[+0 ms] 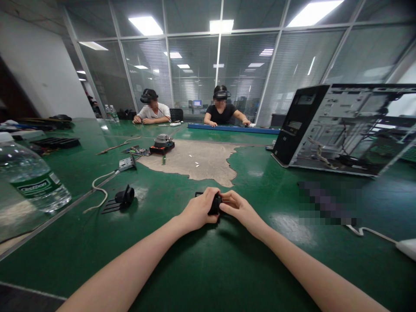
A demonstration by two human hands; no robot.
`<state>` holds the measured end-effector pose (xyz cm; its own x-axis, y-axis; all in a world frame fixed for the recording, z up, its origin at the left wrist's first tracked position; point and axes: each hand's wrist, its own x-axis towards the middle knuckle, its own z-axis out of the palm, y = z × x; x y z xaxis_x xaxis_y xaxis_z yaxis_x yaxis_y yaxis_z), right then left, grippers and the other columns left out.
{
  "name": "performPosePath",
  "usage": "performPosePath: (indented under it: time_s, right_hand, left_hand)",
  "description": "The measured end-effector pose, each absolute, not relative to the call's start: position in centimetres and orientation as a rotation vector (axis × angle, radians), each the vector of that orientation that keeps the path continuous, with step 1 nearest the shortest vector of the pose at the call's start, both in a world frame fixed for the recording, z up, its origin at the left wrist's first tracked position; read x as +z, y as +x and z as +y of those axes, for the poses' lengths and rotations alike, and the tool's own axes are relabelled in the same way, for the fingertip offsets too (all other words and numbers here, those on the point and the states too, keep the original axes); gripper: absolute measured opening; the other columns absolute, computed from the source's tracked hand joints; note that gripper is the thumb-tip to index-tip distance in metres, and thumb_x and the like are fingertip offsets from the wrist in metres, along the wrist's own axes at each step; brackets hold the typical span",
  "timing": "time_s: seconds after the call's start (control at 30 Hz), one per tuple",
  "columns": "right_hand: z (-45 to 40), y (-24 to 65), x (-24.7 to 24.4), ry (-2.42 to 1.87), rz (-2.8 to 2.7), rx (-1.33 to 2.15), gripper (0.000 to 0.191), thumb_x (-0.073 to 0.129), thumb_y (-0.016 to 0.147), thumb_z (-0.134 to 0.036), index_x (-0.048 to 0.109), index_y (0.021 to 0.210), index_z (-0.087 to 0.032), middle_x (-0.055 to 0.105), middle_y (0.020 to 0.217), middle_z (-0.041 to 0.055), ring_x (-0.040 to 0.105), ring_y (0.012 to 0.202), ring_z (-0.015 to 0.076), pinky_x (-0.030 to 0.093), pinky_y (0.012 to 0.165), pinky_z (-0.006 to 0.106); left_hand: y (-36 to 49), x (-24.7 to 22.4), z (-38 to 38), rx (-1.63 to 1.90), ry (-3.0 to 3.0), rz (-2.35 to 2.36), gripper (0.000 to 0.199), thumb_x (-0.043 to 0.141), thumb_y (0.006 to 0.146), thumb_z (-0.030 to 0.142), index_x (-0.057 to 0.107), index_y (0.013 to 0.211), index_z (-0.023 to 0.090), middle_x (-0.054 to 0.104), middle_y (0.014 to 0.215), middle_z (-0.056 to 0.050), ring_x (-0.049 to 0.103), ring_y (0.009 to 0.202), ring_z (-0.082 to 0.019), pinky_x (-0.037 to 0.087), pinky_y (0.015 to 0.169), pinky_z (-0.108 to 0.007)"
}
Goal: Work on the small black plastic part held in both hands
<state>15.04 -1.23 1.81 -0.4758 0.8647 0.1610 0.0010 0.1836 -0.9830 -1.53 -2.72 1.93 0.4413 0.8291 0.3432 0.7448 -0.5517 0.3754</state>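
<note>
Just above the green table (201, 264), a small black part (215, 205) sits between my two hands. My left hand (199, 211) is wrapped round its left side, fingers over the top and thumb below. The fingers of my right hand (239, 210) are bent and press on the part's right side. Much of the part is hidden by the fingers, so its exact shape cannot be made out. To the left, a black plastic piece with a round collar and prongs (125, 197) lies on the table.
An open computer case (302, 125) stands at the right. A water bottle (35, 182) is at the left. Beyond my hands are a metal box with a cable (127, 163) and a cooler-like part (163, 141). Two people sit across the table, near a blue bar (227, 128).
</note>
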Motion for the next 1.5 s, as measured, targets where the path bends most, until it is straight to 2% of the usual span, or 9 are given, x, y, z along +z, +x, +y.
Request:
performPosePath:
  time_s: [0.1, 0.23, 0.43, 0.63, 0.77, 1.0, 1.2, 1.5]
  right_hand:
    - [-1.1, 14.9, 1.5, -0.906, -1.651, 1.342, 0.023, 0.057, 0.072, -0.034, 0.050, 0.088, -0.019, 0.060, 0.087, 0.0030, 0.057, 0.083, 0.0159, 0.044, 0.079, 0.034]
    - [-0.8, 15.0, 1.2, -0.913, -1.714, 1.281, 0.026, 0.056, 0.073, -0.033, 0.050, 0.094, -0.019, 0.057, 0.093, 0.0045, 0.055, 0.087, 0.0172, 0.044, 0.079, 0.035]
    - [-1.4, 14.9, 1.6, -0.778, -1.749, 1.279, 0.023, 0.061, 0.069, -0.028, 0.047, 0.087, -0.021, 0.054, 0.093, 0.0009, 0.055, 0.088, 0.0154, 0.044, 0.080, 0.033]
    - [-1.2, 14.4, 1.1, -0.877, -1.668, 1.269, 0.021, 0.055, 0.073, -0.036, 0.046, 0.084, -0.020, 0.054, 0.085, 0.0005, 0.055, 0.075, 0.0133, 0.046, 0.070, 0.030]
    - [-1.1, 14.5, 1.0, -0.932, -1.727, 1.187, 0.024, 0.051, 0.076, -0.036, 0.047, 0.093, -0.019, 0.053, 0.090, 0.0030, 0.054, 0.082, 0.0150, 0.045, 0.074, 0.032]
    - [-1.7, 14.9, 1.3, -0.771, -1.814, 1.229, 0.021, 0.053, 0.076, -0.032, 0.045, 0.093, -0.022, 0.052, 0.094, 0.0014, 0.053, 0.090, 0.0148, 0.045, 0.078, 0.031]
    - [-1.4, 14.5, 0.7, -0.873, -1.748, 1.203, 0.020, 0.047, 0.079, -0.034, 0.044, 0.094, -0.022, 0.054, 0.088, 0.0018, 0.054, 0.082, 0.0142, 0.046, 0.072, 0.031]
    - [-1.7, 14.8, 1.5, -0.799, -1.848, 1.189, 0.020, 0.051, 0.077, -0.032, 0.046, 0.094, -0.021, 0.052, 0.093, 0.0023, 0.052, 0.090, 0.0155, 0.046, 0.077, 0.031]
  left_hand:
    - [-1.6, 1.9, -2.7, 0.758, 2.512, 1.371, 0.058, 0.058, 0.065, 0.023, 0.027, 0.114, 0.023, 0.043, 0.113, -0.005, 0.054, 0.089, -0.021, 0.045, 0.074, -0.033]
    - [-1.5, 1.9, -2.7, 0.762, 2.497, 1.360, 0.059, 0.059, 0.064, 0.022, 0.028, 0.113, 0.024, 0.043, 0.112, -0.005, 0.054, 0.089, -0.021, 0.045, 0.074, -0.033]
    - [-1.5, 1.8, -2.6, 0.768, 2.511, 1.378, 0.057, 0.058, 0.065, 0.023, 0.028, 0.113, 0.023, 0.044, 0.111, -0.006, 0.055, 0.084, -0.021, 0.046, 0.069, -0.033]
    - [-1.5, 1.7, -2.5, 0.770, 2.518, 1.372, 0.057, 0.057, 0.065, 0.024, 0.028, 0.114, 0.023, 0.043, 0.112, -0.006, 0.055, 0.085, -0.021, 0.045, 0.070, -0.033]
    - [-1.5, 1.7, -2.6, 0.781, 2.494, 1.365, 0.056, 0.057, 0.065, 0.023, 0.029, 0.113, 0.024, 0.044, 0.111, -0.005, 0.054, 0.088, -0.020, 0.045, 0.073, -0.033]
    - [-1.5, 1.7, -2.6, 0.778, 2.487, 1.362, 0.056, 0.057, 0.065, 0.022, 0.029, 0.113, 0.025, 0.043, 0.112, -0.005, 0.054, 0.089, -0.020, 0.045, 0.073, -0.034]
    - [-1.4, 1.7, -2.6, 0.786, 2.492, 1.363, 0.057, 0.057, 0.065, 0.022, 0.028, 0.113, 0.023, 0.043, 0.112, -0.006, 0.054, 0.087, -0.021, 0.045, 0.071, -0.033]
    - [-1.4, 1.9, -2.7, 0.771, 2.475, 1.385, 0.058, 0.058, 0.063, 0.020, 0.029, 0.112, 0.024, 0.044, 0.110, -0.004, 0.054, 0.086, -0.020, 0.044, 0.070, -0.033]
